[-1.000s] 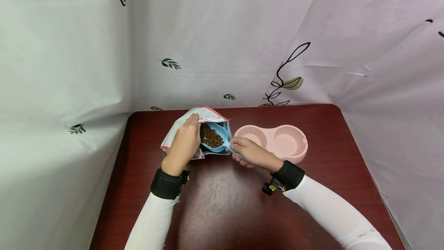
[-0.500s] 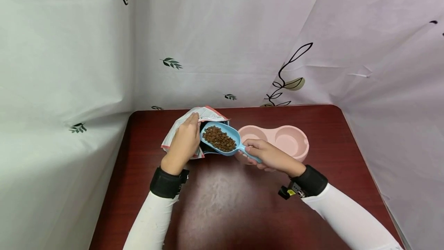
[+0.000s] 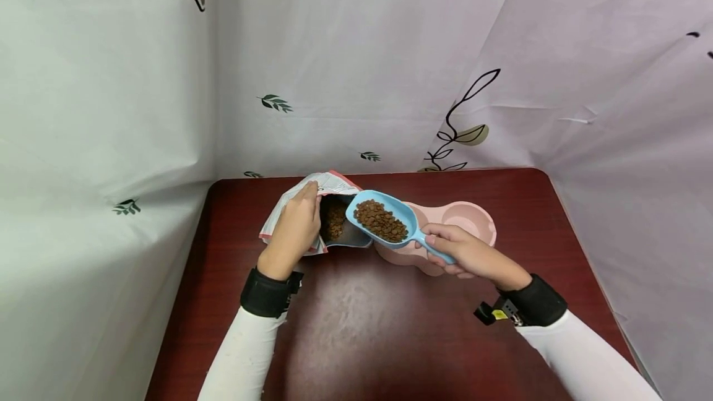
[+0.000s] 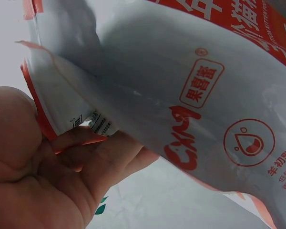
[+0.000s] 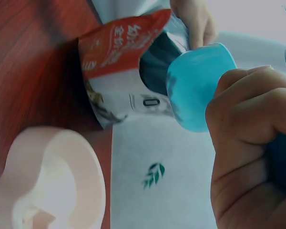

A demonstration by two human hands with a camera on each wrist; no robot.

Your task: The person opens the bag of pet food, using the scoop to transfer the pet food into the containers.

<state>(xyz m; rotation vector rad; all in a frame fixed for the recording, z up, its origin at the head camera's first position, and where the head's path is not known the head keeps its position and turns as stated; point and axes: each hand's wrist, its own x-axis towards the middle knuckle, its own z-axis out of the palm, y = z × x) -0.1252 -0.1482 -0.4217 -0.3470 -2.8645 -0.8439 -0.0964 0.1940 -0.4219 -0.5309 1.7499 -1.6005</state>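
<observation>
Hands: two, bare; the left hand (image 3: 292,228) grips the bag's edge at the mouth, and the right hand (image 3: 466,249) has its fingers curled round the scoop's handle.
Scoop: one, light blue plastic with a rounded bowl (image 3: 399,205), open side up, at 12 o'clock on the bench; its lip points to 10 o'clock, its handle to 4 o'clock.
Bag: one, white and orange-red printed pouch (image 3: 331,184), at 11 o'clock on the bench, its dark mouth gaping towards 3 o'clock beside the scoop's lip; whether they touch cannot be told.
Kibble: two lots of small brown pieces, too many to count; one heap (image 3: 381,220) in the scoop, another lot (image 3: 335,223) inside the bag.
Feeder: one, pale pink double bowl (image 3: 436,213) with two round wells, at 1 o'clock; the scoop and right hand hide part of it from the head view.
Wrists: two black bands (image 3: 270,294), one on each wrist, above two white sleeves (image 3: 242,351).
Bench: one, dark red, wood-grained top (image 3: 345,327) with rounded far corners.
Backdrop: pale cloth (image 3: 345,48) with leaf prints, beyond 12 o'clock.
</observation>
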